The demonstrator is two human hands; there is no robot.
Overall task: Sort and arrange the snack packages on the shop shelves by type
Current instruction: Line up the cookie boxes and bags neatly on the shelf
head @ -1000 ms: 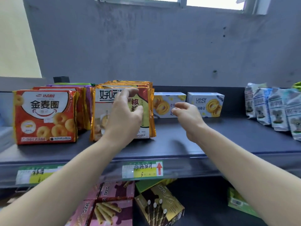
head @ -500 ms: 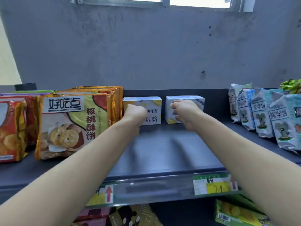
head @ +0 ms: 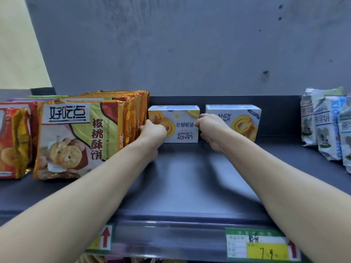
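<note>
Most of the dark grey metal shelf (head: 190, 177) already looked sorted by kind: red-orange foil packs of ring biscuits (head: 13, 141) at the far left, gold-and-green foil packs of walnut biscuits (head: 76, 137) just beside them, and blue-and-white bear-biscuit bags (head: 326, 126) grouped at the right end. At the back in the middle stood two white cardboard cookie boxes printed with yellow swirl biscuits. The right-hand box (head: 245, 122) had its lettering the right way up; the left-hand box (head: 180, 118), just beside the walnut packs, had its lettering upside down — so that one, by my reading, was what remained to be put right, and both sat well back from the front edge.

Both bare forearms reached straight in over the shelf lip. The left hand (head: 152, 132) was closed round the left end of the left-hand box, knuckles toward the camera, fingers curled in beside the walnut packs. The right hand (head: 210, 130) sat in the gap between the two boxes, thumb on the front of the left-hand box's right end, fingers curled round that end — how far behind they reached was hidden. The box appeared to rest on the shelf, held at both ends.
</note>
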